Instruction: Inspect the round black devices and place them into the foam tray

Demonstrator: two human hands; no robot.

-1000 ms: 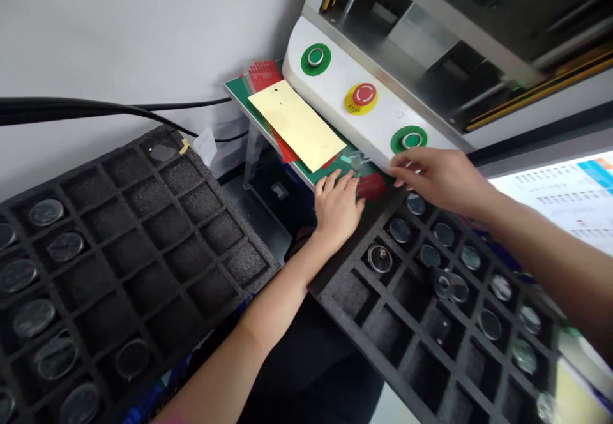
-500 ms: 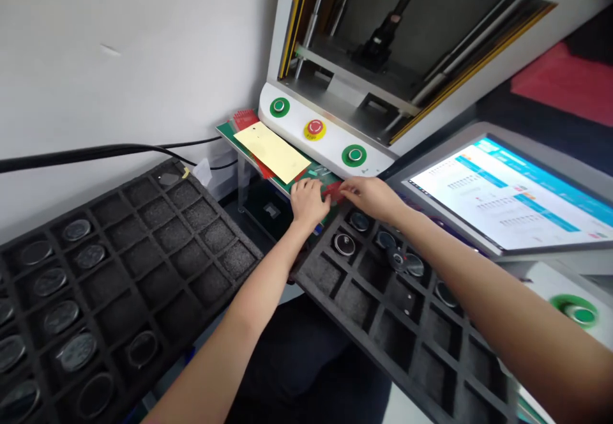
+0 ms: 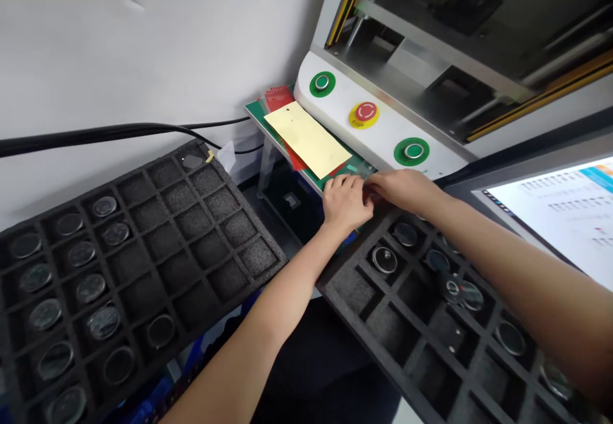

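My left hand [image 3: 345, 204] rests at the near end of a small green-topped shelf [image 3: 253, 110], its fingers curled over and its thumb toward the right hand. My right hand [image 3: 402, 186] meets it there, fingers pinched together. A bit of red film shows between the two hands, mostly hidden by the fingers. Beside them on the shelf lies a cream card [image 3: 309, 140] on top of red plastic film [image 3: 278, 97]. Under my right forearm sits a black foam tray [image 3: 347, 287] with round watch-like parts [image 3: 384, 259] in several pockets.
At left lies another black foam tray [image 3: 225, 204], with several round parts [image 3: 90, 288] in its pockets. Behind the shelf stands a press machine with a white button panel [image 3: 387, 133] and a red stop button [image 3: 366, 112]. A screen [image 3: 550, 200] is at right. Black cables [image 3: 119, 131] run along the wall.
The view has shifted left and closer, so the shelf, trays and machine appear farther right. My hands stay together at the shelf's end; the red film between them is now more covered.
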